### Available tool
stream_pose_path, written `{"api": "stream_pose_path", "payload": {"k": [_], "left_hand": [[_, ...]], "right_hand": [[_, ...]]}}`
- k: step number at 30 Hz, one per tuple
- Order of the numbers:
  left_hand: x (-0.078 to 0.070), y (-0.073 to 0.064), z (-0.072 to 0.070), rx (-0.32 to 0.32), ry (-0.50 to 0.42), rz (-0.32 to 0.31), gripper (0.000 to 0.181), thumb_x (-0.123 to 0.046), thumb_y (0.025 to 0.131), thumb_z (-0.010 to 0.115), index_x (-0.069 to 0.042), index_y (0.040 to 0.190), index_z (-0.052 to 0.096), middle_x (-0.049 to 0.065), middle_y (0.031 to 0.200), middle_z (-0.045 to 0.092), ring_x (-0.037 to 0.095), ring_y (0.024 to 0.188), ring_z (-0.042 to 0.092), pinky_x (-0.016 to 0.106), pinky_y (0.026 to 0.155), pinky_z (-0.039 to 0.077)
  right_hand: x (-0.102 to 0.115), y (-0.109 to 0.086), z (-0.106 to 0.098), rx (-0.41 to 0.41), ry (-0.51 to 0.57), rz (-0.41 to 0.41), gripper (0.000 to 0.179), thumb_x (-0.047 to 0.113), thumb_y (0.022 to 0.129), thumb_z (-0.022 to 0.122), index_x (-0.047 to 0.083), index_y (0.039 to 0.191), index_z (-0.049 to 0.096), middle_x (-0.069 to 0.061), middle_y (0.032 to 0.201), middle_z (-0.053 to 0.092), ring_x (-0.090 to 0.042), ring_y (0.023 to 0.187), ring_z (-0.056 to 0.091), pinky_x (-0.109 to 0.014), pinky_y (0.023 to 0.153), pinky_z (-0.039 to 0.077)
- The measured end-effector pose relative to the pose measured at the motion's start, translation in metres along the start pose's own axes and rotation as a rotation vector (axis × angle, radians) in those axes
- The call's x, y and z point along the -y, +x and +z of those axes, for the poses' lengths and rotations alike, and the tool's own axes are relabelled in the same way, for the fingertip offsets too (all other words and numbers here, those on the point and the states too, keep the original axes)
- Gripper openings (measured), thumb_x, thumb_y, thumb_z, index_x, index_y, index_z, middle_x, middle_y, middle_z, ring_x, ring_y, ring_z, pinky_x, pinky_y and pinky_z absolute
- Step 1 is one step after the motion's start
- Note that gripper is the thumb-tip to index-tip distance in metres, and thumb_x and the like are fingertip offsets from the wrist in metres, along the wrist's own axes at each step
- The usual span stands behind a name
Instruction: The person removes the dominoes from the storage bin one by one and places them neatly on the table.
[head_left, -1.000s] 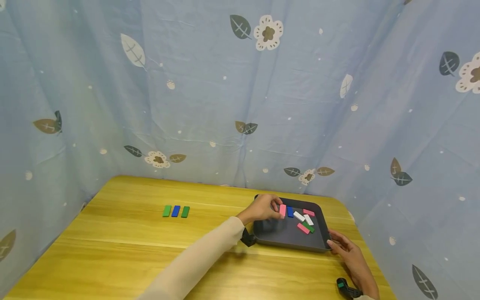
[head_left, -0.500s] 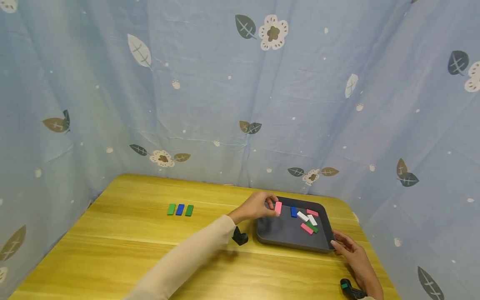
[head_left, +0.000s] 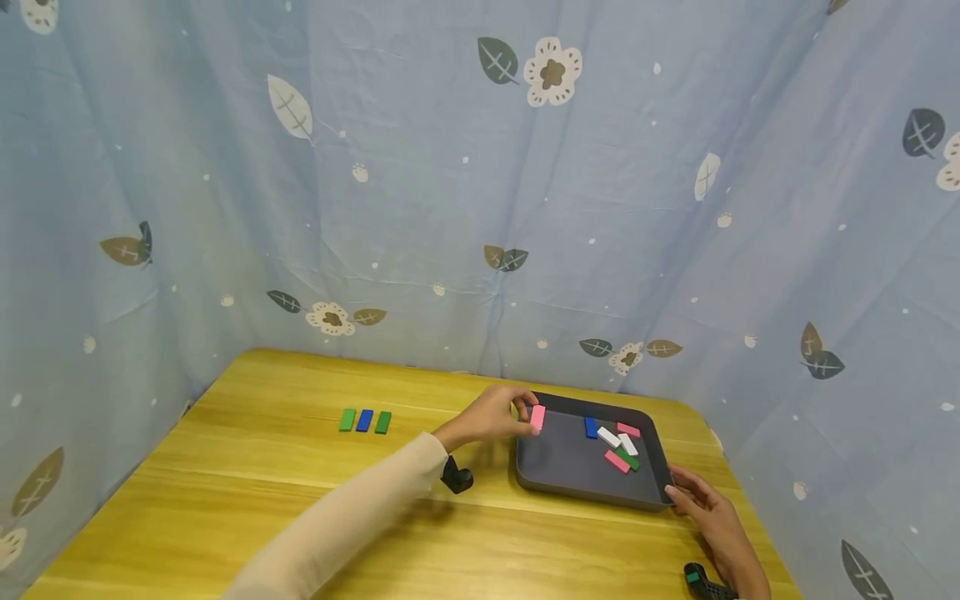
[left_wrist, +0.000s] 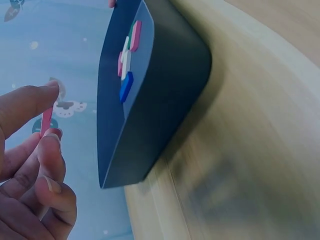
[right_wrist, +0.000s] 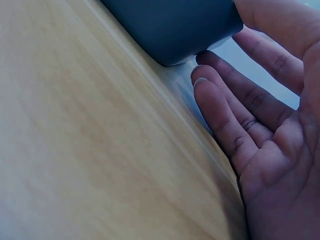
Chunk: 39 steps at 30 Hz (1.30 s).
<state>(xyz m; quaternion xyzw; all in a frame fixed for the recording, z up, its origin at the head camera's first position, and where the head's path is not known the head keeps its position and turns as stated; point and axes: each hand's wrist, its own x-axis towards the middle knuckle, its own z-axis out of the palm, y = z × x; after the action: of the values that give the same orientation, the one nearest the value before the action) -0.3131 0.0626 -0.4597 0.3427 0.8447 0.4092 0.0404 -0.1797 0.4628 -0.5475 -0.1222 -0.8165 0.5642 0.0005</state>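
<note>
My left hand (head_left: 495,414) pinches a pink rectangular block (head_left: 537,418) between thumb and fingertips, held above the left side of a dark grey tray (head_left: 573,479). In the left wrist view the pink block (left_wrist: 46,120) is seen edge-on. My right hand (head_left: 708,508) grips the tray's near right corner, thumb at the rim, fingers along the outside. Inside the tray lie a blue block (head_left: 591,427), two white blocks (head_left: 608,437), two more pink blocks (head_left: 617,462) and a green block (head_left: 627,458), some of them overlapping.
On the left of the wooden table (head_left: 225,467) a light green block (head_left: 347,419), a blue block (head_left: 364,420) and a dark green block (head_left: 383,422) lie in a row. A patterned blue curtain (head_left: 420,208) hangs round the table.
My left hand has moved left with the pink block, away from the blue block in the tray toward the tray's left rim. My right hand stays at the tray's corner.
</note>
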Motion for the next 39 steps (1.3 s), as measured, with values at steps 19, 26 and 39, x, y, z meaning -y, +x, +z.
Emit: {"api": "stream_pose_path", "payload": {"k": [19, 26, 39], "left_hand": [[0.023, -0.028, -0.024, -0.040, 0.015, -0.024, 0.044, -0.025, 0.084, 0.088, -0.012, 0.122, 0.069, -0.008, 0.087, 0.067, 0.009, 0.064, 0.054, 0.025, 0.063, 0.046], [0.035, -0.040, -0.038, -0.050, 0.027, -0.054, 0.044, -0.025, 0.085, 0.087, -0.012, 0.123, 0.069, -0.006, 0.087, 0.066, 0.009, 0.059, 0.052, 0.027, 0.063, 0.047], [0.054, -0.066, -0.051, -0.062, 0.048, -0.085, 0.041, -0.022, 0.087, 0.086, -0.009, 0.121, 0.069, -0.006, 0.086, 0.066, 0.011, 0.062, 0.052, 0.027, 0.059, 0.045]], "right_hand": [[0.000, 0.000, -0.001, 0.000, -0.025, -0.005, 0.076, 0.049, 0.099, 0.066, 0.012, 0.159, 0.038, -0.022, 0.154, 0.041, 0.005, 0.101, 0.058, -0.028, 0.088, 0.054], [0.000, 0.001, -0.002, 0.004, -0.030, 0.011, 0.080, 0.052, 0.097, 0.067, 0.013, 0.160, 0.037, -0.022, 0.156, 0.039, 0.006, 0.100, 0.058, -0.029, 0.088, 0.054], [-0.002, 0.002, -0.001, -0.013, -0.036, 0.013, 0.081, 0.051, 0.097, 0.067, 0.011, 0.160, 0.037, -0.023, 0.155, 0.039, 0.007, 0.099, 0.058, -0.027, 0.086, 0.054]]}}
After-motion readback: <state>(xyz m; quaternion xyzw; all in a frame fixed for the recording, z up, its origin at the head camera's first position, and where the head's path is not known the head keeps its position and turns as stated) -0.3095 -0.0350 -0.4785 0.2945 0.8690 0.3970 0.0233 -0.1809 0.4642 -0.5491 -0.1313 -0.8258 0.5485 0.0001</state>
